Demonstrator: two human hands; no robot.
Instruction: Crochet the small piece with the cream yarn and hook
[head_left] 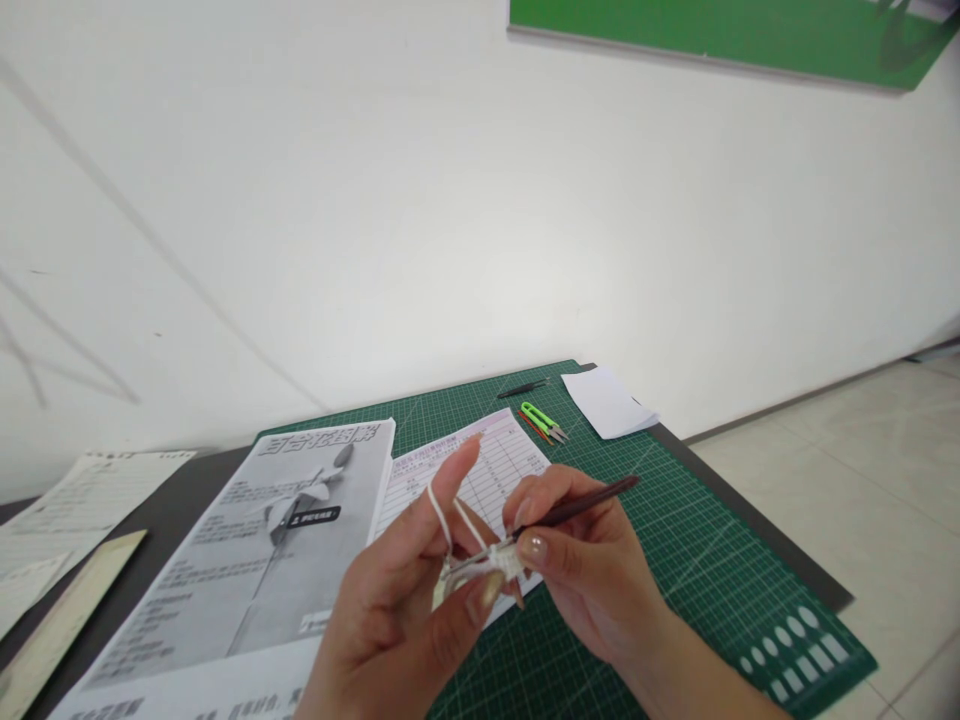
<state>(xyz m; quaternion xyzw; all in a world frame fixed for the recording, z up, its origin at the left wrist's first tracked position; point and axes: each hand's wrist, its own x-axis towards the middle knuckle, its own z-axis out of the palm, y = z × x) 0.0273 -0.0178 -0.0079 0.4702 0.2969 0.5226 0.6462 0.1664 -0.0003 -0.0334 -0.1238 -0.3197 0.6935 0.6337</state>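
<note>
My left hand (420, 590) pinches a small piece of white crochet work (504, 560) between thumb and fingers. White yarn (466, 520) loops around its raised index finger and runs down to the piece. In my right hand (581, 565) is a crochet hook with a dark brown handle (592, 500), held like a pen. The hook's thin metal shaft points left and meets the white stitches. Its very tip is partly hidden by the yarn and my left fingers.
A green cutting mat (675, 560) covers much of the dark table. Under my hands lies a printed form (420, 470), beside a booklet (255, 540). Green thread snips (541, 420), black tweezers (523, 388) and white paper (607, 402) lie farther back. A ruler-like strip (75, 620) lies left.
</note>
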